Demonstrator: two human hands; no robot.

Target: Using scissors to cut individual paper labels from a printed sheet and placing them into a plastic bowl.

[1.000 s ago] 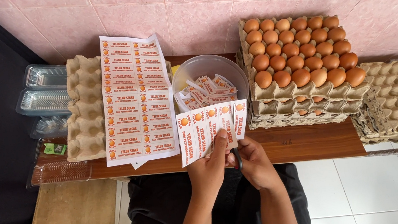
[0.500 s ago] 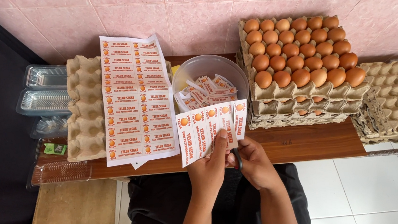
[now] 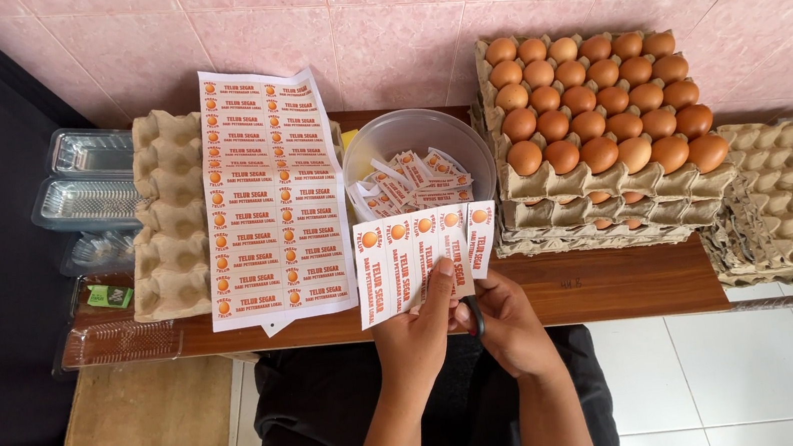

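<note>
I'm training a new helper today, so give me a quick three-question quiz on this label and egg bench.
1. True or false: the left hand holds a strip of labels over the front edge of the wooden bench.
2. Where do the loose cut labels lie? A) in the clear round bowl B) on the full egg tray C) on the floor
3. What does the big uncut label sheet rest on?

Key
1. True.
2. A.
3. The stack of empty egg trays left of the bowl, with its lower end on the bench.
</note>
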